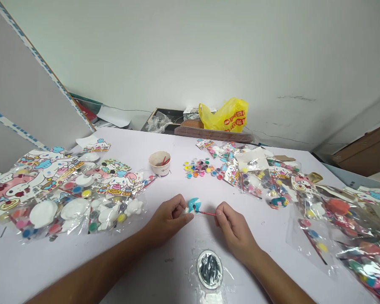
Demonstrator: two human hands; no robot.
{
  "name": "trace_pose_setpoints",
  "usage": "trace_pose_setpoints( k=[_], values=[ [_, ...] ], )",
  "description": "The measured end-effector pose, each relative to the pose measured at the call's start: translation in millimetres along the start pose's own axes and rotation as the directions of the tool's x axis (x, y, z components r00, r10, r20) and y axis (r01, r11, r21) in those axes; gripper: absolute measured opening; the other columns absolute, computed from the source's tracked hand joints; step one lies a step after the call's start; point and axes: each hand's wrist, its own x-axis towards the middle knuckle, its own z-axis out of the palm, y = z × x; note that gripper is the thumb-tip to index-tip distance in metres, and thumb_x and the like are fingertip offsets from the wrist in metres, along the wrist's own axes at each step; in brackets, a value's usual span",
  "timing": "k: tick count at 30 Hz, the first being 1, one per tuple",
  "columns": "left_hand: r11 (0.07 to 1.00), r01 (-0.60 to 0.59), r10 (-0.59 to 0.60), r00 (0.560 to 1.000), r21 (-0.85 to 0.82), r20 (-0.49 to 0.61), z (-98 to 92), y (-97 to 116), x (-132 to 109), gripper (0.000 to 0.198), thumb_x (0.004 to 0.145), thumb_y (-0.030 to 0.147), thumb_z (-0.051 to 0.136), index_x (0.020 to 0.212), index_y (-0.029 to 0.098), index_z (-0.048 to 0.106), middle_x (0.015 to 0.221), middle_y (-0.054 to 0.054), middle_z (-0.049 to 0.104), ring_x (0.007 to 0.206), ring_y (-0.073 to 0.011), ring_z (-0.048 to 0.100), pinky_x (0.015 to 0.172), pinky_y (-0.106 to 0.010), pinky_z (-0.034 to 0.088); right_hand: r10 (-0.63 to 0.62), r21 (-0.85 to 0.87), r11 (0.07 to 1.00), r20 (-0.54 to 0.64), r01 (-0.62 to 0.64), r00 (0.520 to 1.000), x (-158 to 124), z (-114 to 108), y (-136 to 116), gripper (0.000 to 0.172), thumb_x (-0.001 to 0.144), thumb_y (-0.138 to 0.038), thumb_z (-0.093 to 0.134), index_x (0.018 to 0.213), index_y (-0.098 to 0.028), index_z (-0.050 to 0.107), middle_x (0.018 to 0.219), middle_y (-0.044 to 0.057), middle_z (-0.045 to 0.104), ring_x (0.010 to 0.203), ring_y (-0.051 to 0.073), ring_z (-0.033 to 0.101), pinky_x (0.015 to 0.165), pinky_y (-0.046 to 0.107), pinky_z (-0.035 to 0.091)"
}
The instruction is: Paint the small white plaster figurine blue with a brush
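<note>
My left hand (pixel 174 215) pinches the white edge of a small plaster figure (pixel 194 205), which is painted mostly light blue with a dark spot near its middle. Between the closed fingers of my right hand (pixel 230 223) is a thin red paintbrush (pixel 208 214). Its tip meets the figure beside the dark patch. Just beyond my hands lies a cluster of small paint pots (pixel 198 167) in many colours. A paper cup (pixel 160 164) with red sticks or brush handles in it stands to their left. Nearer to me, a round silver-rimmed object (pixel 209 269) with a dark centre lies under clear plastic.
Bagged plaster figures with paints (pixel 76 207) spread over the left of the white table (pixel 164 278). More bagged kits (pixel 256 181) lie along the right, near a painted figure (pixel 278 202). A yellow plastic bag (pixel 224 116) sits in a box behind the far edge, before the wall.
</note>
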Motion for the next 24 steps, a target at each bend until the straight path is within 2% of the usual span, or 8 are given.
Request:
trace_pose_setpoints(
  k=[6, 14, 24],
  values=[
    [0.998, -0.004, 0.005, 1.0, 0.056, -0.013, -0.3, 2.7, -0.9, 0.031, 0.084, 0.042, 0.059, 0.074, 0.021, 0.039, 0.06, 0.009, 0.026, 0.056, -0.0105, 0.024, 0.052, -0.023, 0.023, 0.004, -0.035, 0.999, -0.034, -0.005, 0.999, -0.6, -0.5, 0.5, 0.035, 0.102, -0.038, 0.031, 0.073, -0.022, 0.041, 0.062, -0.004, 0.043, 0.056, 0.014, 0.04, 0.055, 0.027, 0.033],
    [0.986, -0.051, 0.054, 0.998, 0.156, -0.011, 0.1, 5.8, -2.8, 0.029, 0.085, 0.036, 0.057, 0.074, 0.021, 0.035, 0.061, 0.009, 0.026, 0.057, -0.0109, 0.024, 0.053, -0.023, 0.023, -0.016, -0.087, 0.996, -0.003, 0.015, 1.0, -1.9, 0.8, -1.6, 0.032, 0.1, -0.033, 0.034, 0.071, -0.022, 0.038, 0.06, -0.005, 0.04, 0.054, 0.013, 0.037, 0.052, 0.026, 0.03],
    [0.97, -0.079, 0.087, 0.996, 0.231, -0.023, 1.0, 7.1, -4.6, 0.026, 0.085, 0.035, 0.056, 0.074, 0.021, 0.037, 0.062, 0.008, 0.029, 0.058, -0.0112, 0.026, 0.053, -0.023, 0.023, -0.03, -0.09, 0.996, -0.031, 0.027, 0.999, -1.8, 1.2, -2.0, 0.031, 0.1, -0.033, 0.034, 0.07, -0.022, 0.038, 0.059, -0.005, 0.042, 0.053, 0.013, 0.039, 0.052, 0.025, 0.031]
  ],
)
